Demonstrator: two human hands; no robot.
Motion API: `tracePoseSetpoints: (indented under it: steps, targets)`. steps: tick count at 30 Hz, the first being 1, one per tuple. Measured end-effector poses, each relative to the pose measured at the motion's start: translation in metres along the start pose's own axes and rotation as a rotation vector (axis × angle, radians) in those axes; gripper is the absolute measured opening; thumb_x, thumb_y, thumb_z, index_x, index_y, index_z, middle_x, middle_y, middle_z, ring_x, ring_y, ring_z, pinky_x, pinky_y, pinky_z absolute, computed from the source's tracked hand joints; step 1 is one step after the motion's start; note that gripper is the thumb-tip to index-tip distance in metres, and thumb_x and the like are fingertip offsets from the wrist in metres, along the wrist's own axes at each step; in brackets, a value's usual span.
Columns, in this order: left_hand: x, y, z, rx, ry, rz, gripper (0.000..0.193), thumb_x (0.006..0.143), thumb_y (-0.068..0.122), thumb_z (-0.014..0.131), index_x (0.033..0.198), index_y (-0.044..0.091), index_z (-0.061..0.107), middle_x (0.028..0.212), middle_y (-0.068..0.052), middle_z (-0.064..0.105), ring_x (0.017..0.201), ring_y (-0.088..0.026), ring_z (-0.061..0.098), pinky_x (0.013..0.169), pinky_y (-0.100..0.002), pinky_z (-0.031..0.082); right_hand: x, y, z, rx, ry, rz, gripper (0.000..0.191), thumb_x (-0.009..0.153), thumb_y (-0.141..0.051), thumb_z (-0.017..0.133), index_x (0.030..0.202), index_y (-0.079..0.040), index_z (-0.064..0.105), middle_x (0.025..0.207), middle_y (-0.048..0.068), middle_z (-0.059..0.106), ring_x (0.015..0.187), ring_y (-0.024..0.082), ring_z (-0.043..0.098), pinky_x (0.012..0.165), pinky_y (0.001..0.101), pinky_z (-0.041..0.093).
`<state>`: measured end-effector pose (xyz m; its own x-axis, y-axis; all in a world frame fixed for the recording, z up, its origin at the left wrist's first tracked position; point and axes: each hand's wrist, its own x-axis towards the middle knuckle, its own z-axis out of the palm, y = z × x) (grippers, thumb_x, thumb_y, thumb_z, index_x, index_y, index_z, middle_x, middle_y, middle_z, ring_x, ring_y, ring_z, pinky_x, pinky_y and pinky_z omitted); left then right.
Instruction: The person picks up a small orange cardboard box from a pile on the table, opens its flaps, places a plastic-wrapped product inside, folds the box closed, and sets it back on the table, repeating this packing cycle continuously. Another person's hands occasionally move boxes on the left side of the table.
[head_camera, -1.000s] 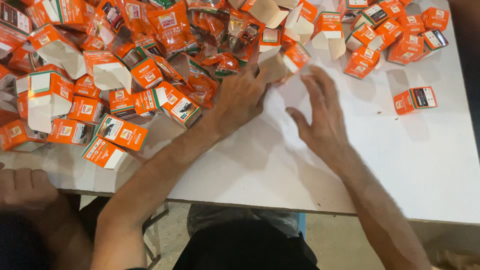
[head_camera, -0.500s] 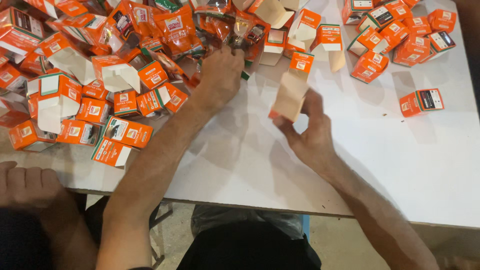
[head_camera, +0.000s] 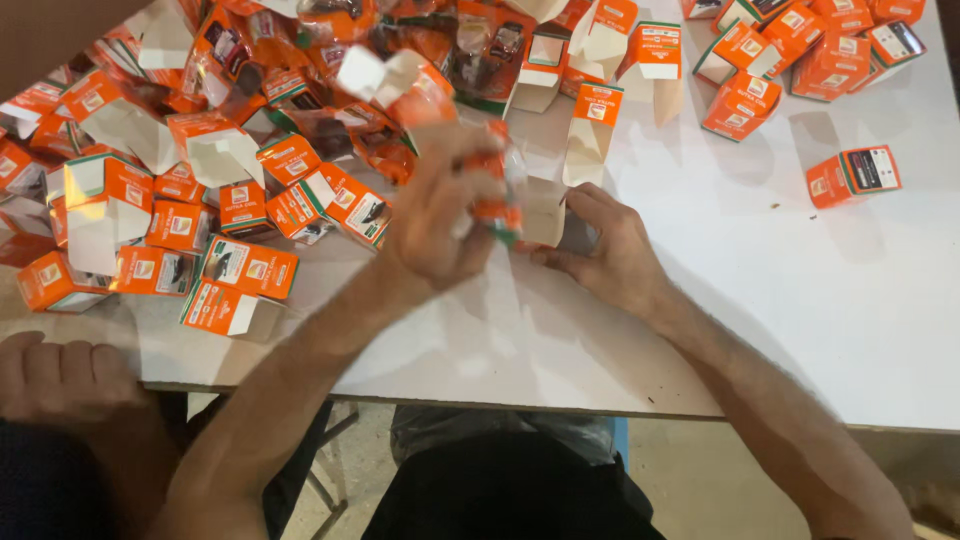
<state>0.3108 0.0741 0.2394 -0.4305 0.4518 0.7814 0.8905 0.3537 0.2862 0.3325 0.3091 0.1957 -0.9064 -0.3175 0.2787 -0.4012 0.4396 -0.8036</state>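
Note:
My left hand (head_camera: 440, 215) is closed around a small item in clear and orange wrapping (head_camera: 500, 190), held just above the white table (head_camera: 800, 320). My right hand (head_camera: 610, 245) grips an open cardboard box (head_camera: 545, 210), pale on its inside, right beside the left hand. The wrapped item touches the mouth of the box. A big heap of small orange and white boxes and wrapped packets (head_camera: 250, 150) lies to the left and behind both hands.
Several closed orange boxes (head_camera: 800, 50) sit at the back right, and one lone box (head_camera: 853, 176) lies further right. Another person's hand (head_camera: 60, 375) rests at the table's near left edge. An arm crosses the top left corner.
My left hand has come back from the heap with a wrapped item and met the box. My right hand has lowered the box toward the table.

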Motion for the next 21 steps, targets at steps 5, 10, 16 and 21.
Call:
tracePoseSetpoints:
  steps: [5, 10, 16, 21]
  targets:
    - [-0.026, 0.012, 0.024, 0.082, -0.091, 0.148, 0.038, 0.090, 0.001, 0.087, 0.116, 0.002, 0.058, 0.135, -0.017, 0.058, 0.130, -0.037, 0.058, 0.106, -0.047, 0.055, -0.001, -0.003, 0.006, -0.009, -0.005, -0.077, 0.053, 0.068, -0.005, 0.088, 0.115, 0.000, 0.065, 0.109, 0.015, 0.066, 0.101, 0.034, 0.068, 0.086, 0.0402, 0.054]
    - [-0.032, 0.009, 0.029, 0.155, -0.214, 0.030, 0.046, 0.085, 0.008, 0.079, 0.128, 0.002, 0.062, 0.133, -0.013, 0.061, 0.142, -0.038, 0.051, 0.125, -0.058, 0.038, -0.004, -0.009, 0.012, 0.001, 0.057, -0.035, 0.056, 0.070, 0.001, 0.080, 0.123, 0.000, 0.062, 0.110, 0.015, 0.066, 0.103, 0.035, 0.067, 0.087, 0.0408, 0.054]
    - [-0.025, 0.027, 0.029, 0.237, -0.133, -0.176, 0.028, 0.083, 0.013, 0.077, 0.108, 0.014, 0.065, 0.122, -0.021, 0.057, 0.133, -0.049, 0.042, 0.117, -0.062, 0.023, -0.008, -0.012, 0.016, -0.050, 0.050, -0.028, 0.058, 0.073, -0.006, 0.086, 0.123, -0.002, 0.057, 0.114, 0.017, 0.064, 0.107, 0.039, 0.064, 0.088, 0.0441, 0.053]
    - [-0.017, 0.019, 0.034, -0.111, -0.129, -0.792, 0.040, 0.086, 0.007, 0.077, 0.120, 0.008, 0.056, 0.112, -0.016, 0.060, 0.091, -0.031, 0.062, 0.080, -0.044, 0.049, -0.010, -0.006, 0.023, -0.137, 0.064, -0.058, 0.063, 0.075, -0.010, 0.088, 0.127, -0.001, 0.053, 0.119, 0.020, 0.063, 0.111, 0.043, 0.062, 0.090, 0.0464, 0.053]
